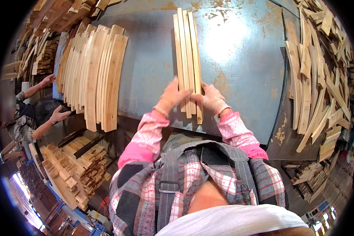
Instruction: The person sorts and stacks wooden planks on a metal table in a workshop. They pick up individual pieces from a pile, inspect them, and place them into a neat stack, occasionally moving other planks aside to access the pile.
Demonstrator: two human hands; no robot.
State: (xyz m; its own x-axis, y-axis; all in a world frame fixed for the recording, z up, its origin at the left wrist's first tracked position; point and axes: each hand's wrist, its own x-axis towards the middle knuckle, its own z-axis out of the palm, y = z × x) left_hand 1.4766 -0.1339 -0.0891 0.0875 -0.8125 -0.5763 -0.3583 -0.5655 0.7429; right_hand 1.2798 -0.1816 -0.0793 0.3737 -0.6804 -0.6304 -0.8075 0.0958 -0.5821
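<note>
Wooden strips, side by side

They lie lengthwise on the desk. The left hand and right hand, fingers loosely open, flank them, seemingly keeping them together. Leftward stands a bigger row of boards.

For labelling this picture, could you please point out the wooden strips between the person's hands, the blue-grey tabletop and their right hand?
Wooden strips [188, 59]: head view, middle of the bundle.
Blue-grey tabletop [149, 63]: head view, bare surface.
Right hand [212, 97]: head view, back of the hand.
</note>
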